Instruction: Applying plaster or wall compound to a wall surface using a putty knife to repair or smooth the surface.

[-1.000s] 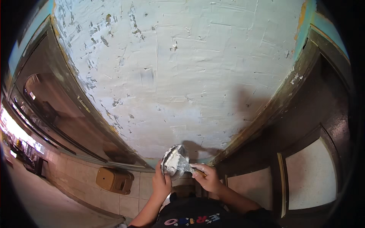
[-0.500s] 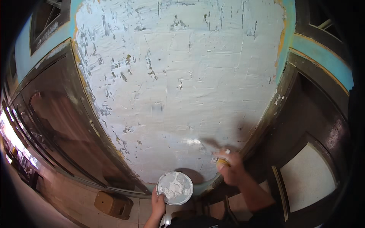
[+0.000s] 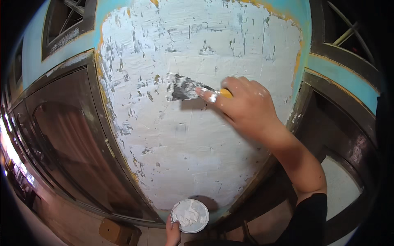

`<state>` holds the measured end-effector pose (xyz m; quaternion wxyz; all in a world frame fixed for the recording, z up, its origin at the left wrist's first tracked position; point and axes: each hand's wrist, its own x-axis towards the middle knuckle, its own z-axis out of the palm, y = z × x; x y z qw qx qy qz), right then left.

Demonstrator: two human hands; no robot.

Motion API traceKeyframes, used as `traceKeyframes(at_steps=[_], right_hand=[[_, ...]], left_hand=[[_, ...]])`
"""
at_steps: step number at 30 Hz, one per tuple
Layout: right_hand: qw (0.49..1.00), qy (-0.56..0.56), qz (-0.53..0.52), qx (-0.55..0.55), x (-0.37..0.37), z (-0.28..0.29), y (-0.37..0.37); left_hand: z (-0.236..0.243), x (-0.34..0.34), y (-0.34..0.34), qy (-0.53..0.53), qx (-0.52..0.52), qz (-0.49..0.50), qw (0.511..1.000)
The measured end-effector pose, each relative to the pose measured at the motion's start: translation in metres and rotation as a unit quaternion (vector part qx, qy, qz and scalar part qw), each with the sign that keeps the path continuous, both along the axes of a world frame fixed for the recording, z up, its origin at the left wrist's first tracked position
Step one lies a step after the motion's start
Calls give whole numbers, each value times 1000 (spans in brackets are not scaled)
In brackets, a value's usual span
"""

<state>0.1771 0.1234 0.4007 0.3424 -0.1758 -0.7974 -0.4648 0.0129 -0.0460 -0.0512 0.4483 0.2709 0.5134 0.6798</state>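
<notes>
The putty knife point(image 3: 182, 88), a broad steel blade smeared with white paste on a yellow handle, extends leftward from the right hand point(image 3: 250, 106); that hand is closed round the handle, with one finger laid along the base of the blade and flecks of white on its skin; whether the blade's edge touches the patchy wall point(image 3: 217, 139) or sits just off it I cannot tell, though its shadow falls close beneath.

Well below the knife, the left hand point(image 3: 174, 234) has hold of the rim of a round tub point(image 3: 192, 230), the thumb over the edge and the fingers mostly hidden underneath; white paste point(image 3: 188, 216) lies heaped in the tub, just right of that thumb.

Around the blade the wall is skimmed white, with grey gouges above and to the left of the right hand; paste could smear unevenly or leave ridges if the blade tilted or were pressed harder at one corner; a loaded edge could drop lumps past the tub, which sits low and off to one side; the tub itself could tip, since a single hand grips only one side of it.

Farther out, a brown plastic stool point(image 3: 117, 233) stands left of the left hand; a dark wooden door point(image 3: 328, 123) lies beyond the right forearm.
</notes>
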Motion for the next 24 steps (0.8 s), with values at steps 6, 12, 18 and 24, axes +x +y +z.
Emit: traceKeyframes(at_steps=[6, 12, 18, 24], right_hand=[[996, -85, -21, 20, -29, 17, -3], [996, 43, -16, -75, -1, 51, -2], [947, 270, 102, -144, 57, 87, 2], [986, 105, -37, -122, 52, 57, -7]], left_hand=[[3, -11, -4, 18, -54, -21, 998], [3, -9, -8, 29, -119, 9, 992], [-21, -14, 0, 39, -106, -18, 993], [22, 1, 6, 72, -112, -37, 990]])
